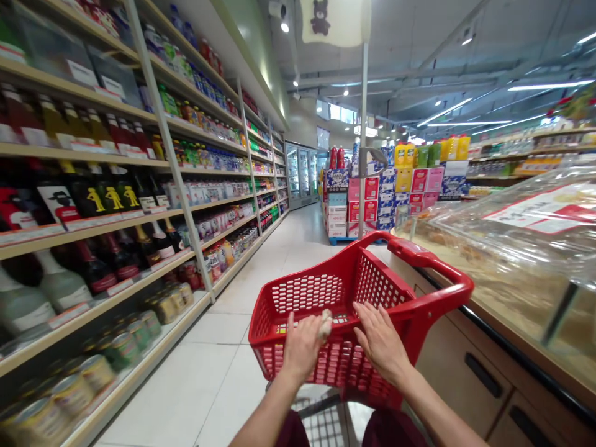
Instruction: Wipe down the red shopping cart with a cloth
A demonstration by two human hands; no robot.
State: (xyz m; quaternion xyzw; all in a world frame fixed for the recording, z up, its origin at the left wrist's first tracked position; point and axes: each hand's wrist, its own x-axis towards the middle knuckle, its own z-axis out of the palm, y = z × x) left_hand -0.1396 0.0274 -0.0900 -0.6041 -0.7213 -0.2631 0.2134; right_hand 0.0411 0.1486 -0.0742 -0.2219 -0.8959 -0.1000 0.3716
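Just ahead of me stands a red plastic shopping cart [326, 292] turned sideways, its handle [433, 264] at the right. At the near side of its basket is my left hand [302, 347], fingers closed and thumb raised. A small, whitish, crumpled thing [325, 324] shows at those fingertips; its kind is unclear. My right hand [382, 341] lies over the near rim further right, with fingers stretched out and nothing seen in them. The inside of the basket is partly hidden by both hands and the near wall.
Shelves of bottles [107, 198] and cans run along the left. On the right is a wooden counter [465, 347] with plastic-covered goods [526, 217]. Stacked drink cartons [363, 205] stand ahead beside a metal pole [364, 112]. A tiled aisle [298, 239] leads toward glass-door fridges [302, 171].
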